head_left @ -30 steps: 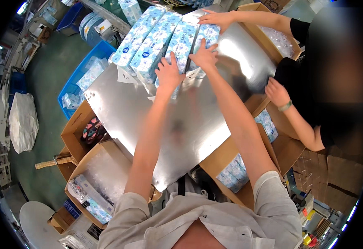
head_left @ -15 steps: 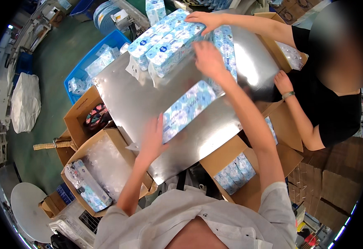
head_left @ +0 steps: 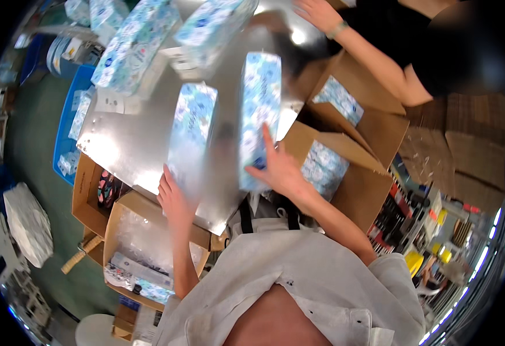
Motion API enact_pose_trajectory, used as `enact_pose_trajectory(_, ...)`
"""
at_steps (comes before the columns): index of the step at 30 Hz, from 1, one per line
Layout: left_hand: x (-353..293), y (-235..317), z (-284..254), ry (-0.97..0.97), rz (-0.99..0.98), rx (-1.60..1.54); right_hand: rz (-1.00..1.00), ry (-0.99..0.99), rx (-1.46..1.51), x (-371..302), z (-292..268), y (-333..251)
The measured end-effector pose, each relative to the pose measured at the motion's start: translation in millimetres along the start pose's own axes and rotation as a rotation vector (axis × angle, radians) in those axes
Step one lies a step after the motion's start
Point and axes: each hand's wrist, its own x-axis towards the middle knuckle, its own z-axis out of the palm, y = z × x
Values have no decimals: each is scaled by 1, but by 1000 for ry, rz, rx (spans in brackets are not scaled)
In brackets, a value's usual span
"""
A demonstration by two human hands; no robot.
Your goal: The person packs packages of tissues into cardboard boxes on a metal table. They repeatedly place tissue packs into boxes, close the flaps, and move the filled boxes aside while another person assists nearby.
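Two long tissue packs in blue-and-white floral film lie side by side over the metal table (head_left: 131, 135). My left hand (head_left: 177, 199) grips the near end of the left tissue pack (head_left: 193, 115), fingers along its left side; that end is blurred and the thumb hidden. On the right tissue pack (head_left: 261, 86), my right hand (head_left: 284, 170) holds the near part, thumb and index finger spread over its top and side. Farther off stand more wrapped packs: one bundle (head_left: 134, 52) at the far left, another bundle (head_left: 212, 29) beside it.
A co-worker's hand (head_left: 320, 14) rests at the table's far right. Right of the table, an open carton (head_left: 362, 184) holds floral packs, with another carton (head_left: 382, 130) behind it. At left are a carton with clear film (head_left: 143, 230) and a blue crate (head_left: 62, 138).
My right hand has come back from the far packs and now holds a second pack beside the first. My left hand's pack has turned more lengthwise. The view has shifted.
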Motion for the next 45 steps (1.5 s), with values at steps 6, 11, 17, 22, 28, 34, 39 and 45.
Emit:
enact_pose_trajectory(6, 61, -5, 5, 24, 443, 173, -905, 306, -567, -1, -19, 25)
enact_pose_trajectory(11, 113, 55, 12, 28, 487, 244, -1359, 377, -739, 103, 19, 3)
enact_pose_trajectory(17, 118, 33, -7, 82, 591, -32, -1343, 827, -517, -20, -21, 22)
enact_pose_trajectory(22, 32, 91, -53, -21, 555, -152, -641, 733, -171, -242, -144, 179)
enact_pose_trajectory(28, -76, 262, 13, -166, 1325, -115, 23, 1096, 75, -394, -171, 302)
enact_pose_trajectory(34, -134, 301, 161, -428, 1568, 26, -158, 1025, 44, -346, -139, 302)
enact_pose_trajectory(39, -121, 271, 195, -453, 1610, 315, -260, 855, -137, -270, -79, 315)
enact_pose_trajectory(45, -107, 274, 185, -413, 1666, 316, -239, 579, -219, -177, -13, 340)
